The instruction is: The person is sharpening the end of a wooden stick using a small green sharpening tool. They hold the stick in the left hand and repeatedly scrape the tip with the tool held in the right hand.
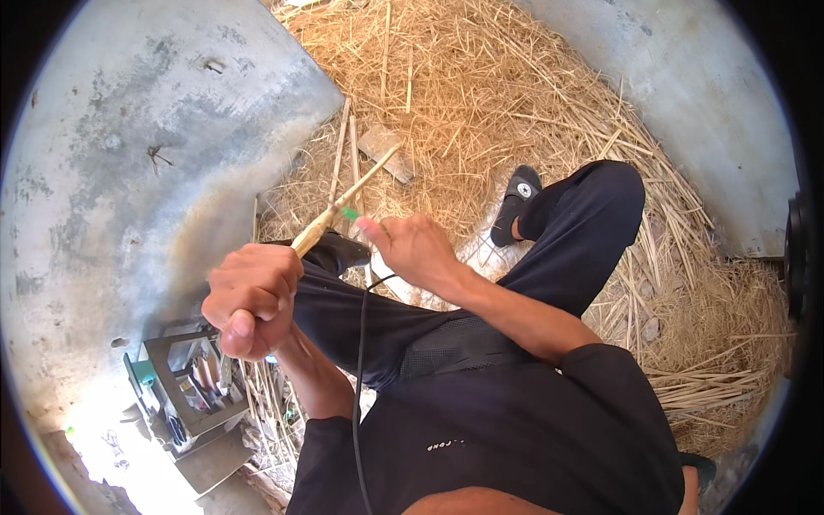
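Left hand (255, 296): fist clamped on the stick; a loosening grip could let it twist.
Pale wooden stick (316, 230): points to one o'clock from that fist; its thin end might snap if bent.
Right hand (416, 253): curled; cannot tell whether clamped on the green piece (350, 213).
Counts: one open box (221, 417) (seven o'clock), two hands, one stick, one green piece.
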Available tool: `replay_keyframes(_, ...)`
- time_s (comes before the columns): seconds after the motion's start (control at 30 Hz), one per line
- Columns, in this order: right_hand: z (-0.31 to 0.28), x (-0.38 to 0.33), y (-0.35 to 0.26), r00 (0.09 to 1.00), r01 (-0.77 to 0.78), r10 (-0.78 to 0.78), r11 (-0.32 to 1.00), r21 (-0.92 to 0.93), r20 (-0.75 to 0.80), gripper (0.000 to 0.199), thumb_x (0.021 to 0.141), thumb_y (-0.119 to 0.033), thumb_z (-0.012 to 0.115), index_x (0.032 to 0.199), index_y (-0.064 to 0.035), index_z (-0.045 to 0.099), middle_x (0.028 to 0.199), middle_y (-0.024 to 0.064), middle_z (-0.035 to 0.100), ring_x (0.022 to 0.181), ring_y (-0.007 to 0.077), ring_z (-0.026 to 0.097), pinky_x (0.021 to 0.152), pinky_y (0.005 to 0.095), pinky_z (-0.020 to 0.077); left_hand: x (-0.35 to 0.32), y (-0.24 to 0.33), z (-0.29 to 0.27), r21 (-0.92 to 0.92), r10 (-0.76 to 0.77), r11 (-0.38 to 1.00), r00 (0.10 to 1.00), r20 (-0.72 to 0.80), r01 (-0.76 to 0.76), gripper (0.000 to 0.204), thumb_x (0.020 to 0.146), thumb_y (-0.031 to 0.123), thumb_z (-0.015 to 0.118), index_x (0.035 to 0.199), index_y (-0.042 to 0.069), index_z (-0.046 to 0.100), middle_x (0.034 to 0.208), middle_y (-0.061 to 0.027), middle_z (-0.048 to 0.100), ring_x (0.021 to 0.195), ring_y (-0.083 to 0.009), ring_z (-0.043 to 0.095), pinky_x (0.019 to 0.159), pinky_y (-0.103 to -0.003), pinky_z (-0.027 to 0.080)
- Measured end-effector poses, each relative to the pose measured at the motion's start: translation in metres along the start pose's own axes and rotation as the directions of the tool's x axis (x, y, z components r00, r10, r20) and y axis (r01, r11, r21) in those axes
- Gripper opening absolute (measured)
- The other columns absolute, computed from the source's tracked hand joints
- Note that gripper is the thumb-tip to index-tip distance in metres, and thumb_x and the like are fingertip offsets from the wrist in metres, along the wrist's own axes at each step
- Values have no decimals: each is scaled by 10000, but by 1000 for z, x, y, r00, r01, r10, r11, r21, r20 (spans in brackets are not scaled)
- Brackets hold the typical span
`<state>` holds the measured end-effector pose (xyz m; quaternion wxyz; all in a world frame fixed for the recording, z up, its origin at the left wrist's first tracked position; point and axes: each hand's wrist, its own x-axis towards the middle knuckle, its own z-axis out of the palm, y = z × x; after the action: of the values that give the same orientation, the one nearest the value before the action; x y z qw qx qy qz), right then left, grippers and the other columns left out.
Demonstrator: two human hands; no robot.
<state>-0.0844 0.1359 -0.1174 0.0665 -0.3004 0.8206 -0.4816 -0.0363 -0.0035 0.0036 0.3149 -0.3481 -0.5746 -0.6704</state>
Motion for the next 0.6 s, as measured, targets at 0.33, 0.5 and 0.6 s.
replay_keyframes(0.33, -11, 10, 6, 993, 50, -54, 998, 42, 105, 567, 933, -444, 399, 625, -3, 578, 519, 234, 516, 489, 399, 552, 484, 456, 441, -8, 3, 10, 53, -35, 998, 997, 68, 31, 443, 838, 209, 434, 446, 54, 299, 372, -14, 294, 277, -128, 259, 292, -274, 228)
replay_keyframes(0.5, -8, 10, 8, 997, -63, 49, 970, -237, -66, 593, 931, -476, 370, 693, 4, 622, 517, 243, 523, 490, 408, 544, 504, 475, 459, -6, 3, 10, 80, -7, 997, 997, 82, 0, 428, 831, 197, 419, 443, 65, 296, 371, 8, 277, 281, -118, 267, 289, -272, 226)
replay_keyframes(0.6, 0, 12, 8, 999, 35, -36, 999, 26, 36, 534, 929, -434, 411, 717, -1, 637, 548, 235, 544, 498, 381, 555, 485, 477, 442, -7, 5, 8, 44, -37, 998, 999, 31, 35, 406, 810, 189, 426, 445, 58, 308, 368, -5, 287, 281, -125, 278, 294, -273, 248)
